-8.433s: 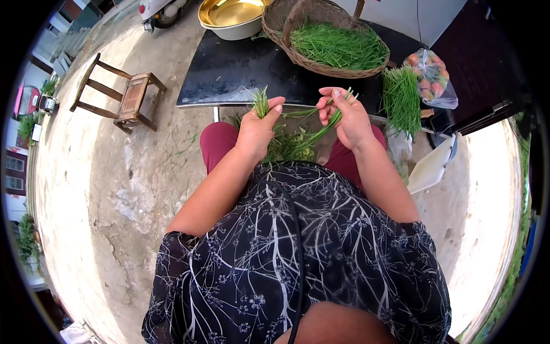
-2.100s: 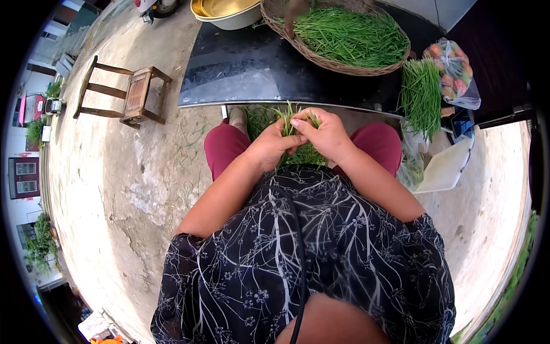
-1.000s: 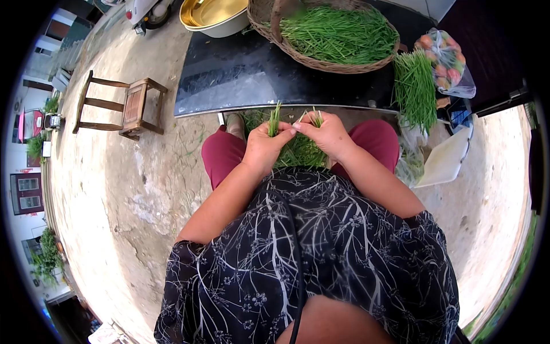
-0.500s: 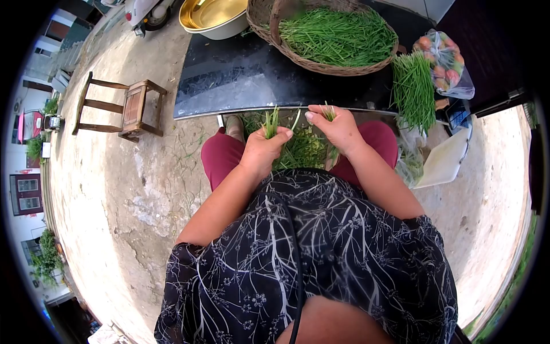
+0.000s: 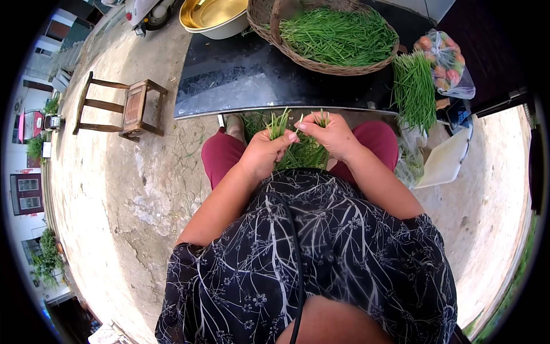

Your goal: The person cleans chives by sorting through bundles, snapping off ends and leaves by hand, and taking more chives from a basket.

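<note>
My left hand (image 5: 264,153) is closed around a small bunch of chives (image 5: 278,123), whose pale ends poke up above the fingers. Opposite it, my right hand (image 5: 333,137) also grips a few chives, with tips showing over the knuckles. Between the two hands a single pale stalk (image 5: 299,121) stands up, pinched by the thumb and finger of the right hand close to the left thumb. Both hands are over my lap, just short of the black table's edge. More loose greens (image 5: 303,152) lie below them between my knees.
On the black table (image 5: 229,86) sit a wicker basket (image 5: 344,70) of cut chives, a gold-lined basin (image 5: 220,31), a chive bundle (image 5: 413,92) and a bag of fruit (image 5: 444,63). A wooden chair (image 5: 134,109) stands left; a white container (image 5: 447,157) is right.
My right hand has moved left and slightly down, bringing its fingertips close to my left thumb. The pale stalk between the hands is now pinched by the right fingers.
</note>
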`<act>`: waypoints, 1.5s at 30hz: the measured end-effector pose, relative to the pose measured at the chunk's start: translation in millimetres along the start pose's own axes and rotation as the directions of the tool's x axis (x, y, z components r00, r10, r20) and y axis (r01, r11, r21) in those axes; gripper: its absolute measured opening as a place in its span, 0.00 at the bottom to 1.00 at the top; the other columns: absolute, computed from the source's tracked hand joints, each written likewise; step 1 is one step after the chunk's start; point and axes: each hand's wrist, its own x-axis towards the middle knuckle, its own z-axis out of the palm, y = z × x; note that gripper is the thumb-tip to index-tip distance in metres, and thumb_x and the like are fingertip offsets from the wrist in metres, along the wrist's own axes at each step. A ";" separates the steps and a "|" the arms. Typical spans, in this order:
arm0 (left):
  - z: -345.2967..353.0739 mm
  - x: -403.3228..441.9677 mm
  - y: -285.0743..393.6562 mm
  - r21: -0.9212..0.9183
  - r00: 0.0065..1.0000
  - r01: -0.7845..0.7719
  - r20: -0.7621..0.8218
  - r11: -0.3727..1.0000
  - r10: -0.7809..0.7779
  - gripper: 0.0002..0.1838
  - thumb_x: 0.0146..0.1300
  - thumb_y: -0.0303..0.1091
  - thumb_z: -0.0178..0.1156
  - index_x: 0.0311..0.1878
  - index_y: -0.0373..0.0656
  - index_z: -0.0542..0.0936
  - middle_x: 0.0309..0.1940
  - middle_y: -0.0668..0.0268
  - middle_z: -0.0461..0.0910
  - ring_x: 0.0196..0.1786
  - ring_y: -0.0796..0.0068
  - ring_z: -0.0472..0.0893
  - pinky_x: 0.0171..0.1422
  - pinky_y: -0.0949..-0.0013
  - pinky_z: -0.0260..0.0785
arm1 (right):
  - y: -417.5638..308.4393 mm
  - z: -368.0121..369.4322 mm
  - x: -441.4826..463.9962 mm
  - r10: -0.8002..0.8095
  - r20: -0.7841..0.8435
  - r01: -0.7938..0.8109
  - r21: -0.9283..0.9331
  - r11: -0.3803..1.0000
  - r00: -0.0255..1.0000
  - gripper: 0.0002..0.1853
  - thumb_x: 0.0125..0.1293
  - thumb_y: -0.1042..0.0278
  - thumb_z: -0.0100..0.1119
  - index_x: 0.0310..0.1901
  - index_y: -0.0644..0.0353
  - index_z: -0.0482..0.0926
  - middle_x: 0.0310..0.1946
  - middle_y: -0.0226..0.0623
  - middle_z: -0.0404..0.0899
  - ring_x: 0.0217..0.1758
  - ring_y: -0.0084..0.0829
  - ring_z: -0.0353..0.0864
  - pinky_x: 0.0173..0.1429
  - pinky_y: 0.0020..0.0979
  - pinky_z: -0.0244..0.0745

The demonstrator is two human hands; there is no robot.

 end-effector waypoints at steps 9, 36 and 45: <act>-9.2 1.0 0.3 -0.147 0.965 0.129 0.245 0.981 -0.090 0.08 0.59 0.36 0.56 0.29 0.41 0.75 0.14 0.76 0.62 0.16 0.83 0.60 0.21 0.78 0.51 | 9.1 -11.8 3.3 -0.257 0.121 0.280 -0.256 0.925 0.959 0.05 0.60 0.69 0.55 0.31 0.61 0.77 0.23 0.26 0.75 0.28 0.15 0.70 0.35 0.19 0.66; -6.8 1.9 2.0 0.040 0.987 0.087 0.136 0.995 -0.092 0.07 0.59 0.32 0.57 0.38 0.39 0.76 0.22 0.72 0.72 0.17 0.87 0.60 0.20 0.83 0.50 | -22.1 -29.3 9.4 -0.047 -0.247 0.124 0.305 0.944 0.968 0.11 0.65 0.62 0.50 0.35 0.62 0.74 0.19 0.22 0.66 0.13 0.11 0.52 0.17 0.16 0.46; -25.9 10.7 0.4 -0.047 0.986 0.144 0.090 0.988 -0.139 0.09 0.60 0.33 0.55 0.38 0.36 0.76 0.19 0.74 0.68 0.16 0.86 0.58 0.20 0.81 0.48 | -33.4 -58.1 6.0 -0.240 -0.412 0.375 0.288 0.881 0.879 0.13 0.68 0.60 0.44 0.38 0.62 0.72 0.22 0.29 0.70 0.14 0.13 0.55 0.18 0.17 0.50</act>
